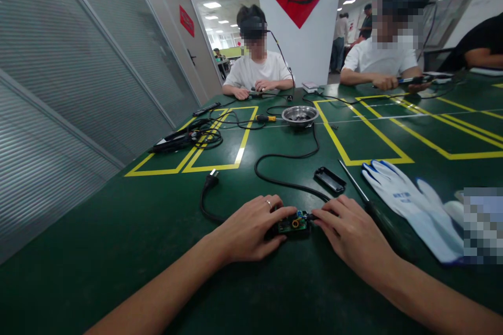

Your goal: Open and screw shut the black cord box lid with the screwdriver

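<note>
A small green circuit board (288, 225) with a copper coil sits in a black casing on the table, between my two hands. My left hand (253, 225) is closed round the left end of this power adapter, thumb at the near side and fingers on the far side. With its fingertips, my right hand (346, 225) pinches the black cable end at the adapter's right side. A cord with a two-pin plug (211, 178) leads out behind my left hand. Beyond the right hand lies the loose black casing cover (330, 180), its hollow side up.
A long screwdriver (365, 199) and white work gloves (412, 204) lie on the right. Farther off stand a metal bowl (300, 115) with small dark parts, a yellow-handled tool (266, 119) and coiled black cables (196, 136). Two people in white shirts work across the green table (118, 251).
</note>
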{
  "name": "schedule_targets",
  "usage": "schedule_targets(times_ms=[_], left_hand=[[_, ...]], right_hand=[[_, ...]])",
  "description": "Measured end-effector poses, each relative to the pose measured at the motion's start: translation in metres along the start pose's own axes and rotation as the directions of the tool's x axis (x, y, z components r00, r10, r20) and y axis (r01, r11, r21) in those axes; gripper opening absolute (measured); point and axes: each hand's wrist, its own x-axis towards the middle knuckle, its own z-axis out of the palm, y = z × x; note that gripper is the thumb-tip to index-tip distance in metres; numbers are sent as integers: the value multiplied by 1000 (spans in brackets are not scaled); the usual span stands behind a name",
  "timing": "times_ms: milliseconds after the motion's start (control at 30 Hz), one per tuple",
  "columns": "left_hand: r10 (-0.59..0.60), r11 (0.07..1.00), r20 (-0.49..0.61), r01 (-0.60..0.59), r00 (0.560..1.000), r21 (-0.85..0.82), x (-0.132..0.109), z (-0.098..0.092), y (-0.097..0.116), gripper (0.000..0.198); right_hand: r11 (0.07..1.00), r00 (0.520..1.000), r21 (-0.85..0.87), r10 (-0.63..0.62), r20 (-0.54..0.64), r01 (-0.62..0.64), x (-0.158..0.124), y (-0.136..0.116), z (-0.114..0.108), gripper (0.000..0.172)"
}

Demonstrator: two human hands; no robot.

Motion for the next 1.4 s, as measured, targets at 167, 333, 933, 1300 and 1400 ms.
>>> schedule_targets(times_ms=[167,333,933,1300,1400], left_hand=[[2,1000,17,-2,1000,-1,-1,1,-1,49],[28,999,19,-27,999,-34,1,5,0,51],[80,997,30,-80,996,4,3,8,6,48],[6,995,31,-9,1000,98,0,0,5,43],[5,995,30,-8,1000,102,-1,0,4,43]], right_hand=[[1000,1000,-7,-5,29,5,-2,0,4,24],[996,994,-44,-72,81,75,0,5,3,29],[987,1000,-159,-30,-1,30,2,-1,-9,27],[953,995,-288,103,4,-97,12,52,-4,37],[947,990,-294,139,7,-131,10,49,-3,33]])
